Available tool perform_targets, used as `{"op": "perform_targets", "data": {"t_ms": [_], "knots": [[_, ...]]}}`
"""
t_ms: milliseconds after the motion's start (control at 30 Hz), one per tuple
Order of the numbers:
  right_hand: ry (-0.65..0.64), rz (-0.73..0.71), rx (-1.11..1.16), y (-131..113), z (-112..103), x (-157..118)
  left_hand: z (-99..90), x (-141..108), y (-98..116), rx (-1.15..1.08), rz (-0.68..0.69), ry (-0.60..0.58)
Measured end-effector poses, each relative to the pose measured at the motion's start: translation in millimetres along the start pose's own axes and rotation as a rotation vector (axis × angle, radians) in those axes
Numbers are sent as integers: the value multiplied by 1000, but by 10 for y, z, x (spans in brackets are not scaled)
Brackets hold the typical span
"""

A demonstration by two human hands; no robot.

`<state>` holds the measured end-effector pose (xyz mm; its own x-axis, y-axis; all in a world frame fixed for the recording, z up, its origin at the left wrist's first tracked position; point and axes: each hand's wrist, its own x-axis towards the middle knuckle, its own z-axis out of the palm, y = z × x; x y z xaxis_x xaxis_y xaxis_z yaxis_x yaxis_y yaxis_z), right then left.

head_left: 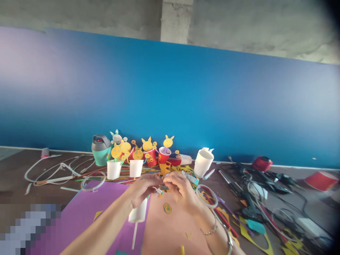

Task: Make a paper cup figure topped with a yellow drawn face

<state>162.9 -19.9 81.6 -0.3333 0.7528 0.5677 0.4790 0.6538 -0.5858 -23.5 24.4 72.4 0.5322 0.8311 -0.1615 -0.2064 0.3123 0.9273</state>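
Note:
My left hand and my right hand meet above the join of a purple sheet and a pale orange sheet. The fingertips of both pinch something too small to make out. A short white piece with a blue-green end sticks out beneath my left fingers. Below the hands, a small round yellow disc with a green mark lies on the orange sheet. Partly behind my left wrist is a white paper cup with a white stick pointing toward me.
Paper cups with yellow eared faces stand at the back, beside a teal bottle. A larger white cup is right of them. Cables and yellow paper scraps cover the right side; white tubing lies left.

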Motion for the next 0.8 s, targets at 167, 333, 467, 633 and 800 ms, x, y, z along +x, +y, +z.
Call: {"op": "perform_targets", "data": {"t_ms": [167, 333, 467, 633, 800], "knots": [[-2, 10, -1, -7, 20, 4, 35, -25, 24, 22, 19, 30], [24, 101, 68, 2, 51, 15, 81, -50, 73, 42, 58, 92], [17, 181, 104, 12, 51, 15, 83, -53, 89, 51, 62, 108], [17, 275, 146, 13, 64, 14, 101, -58, 76, 45, 72, 64], [16, 312, 206, -41, 73, 32, 137, -72, 81, 61, 77, 53]]}}
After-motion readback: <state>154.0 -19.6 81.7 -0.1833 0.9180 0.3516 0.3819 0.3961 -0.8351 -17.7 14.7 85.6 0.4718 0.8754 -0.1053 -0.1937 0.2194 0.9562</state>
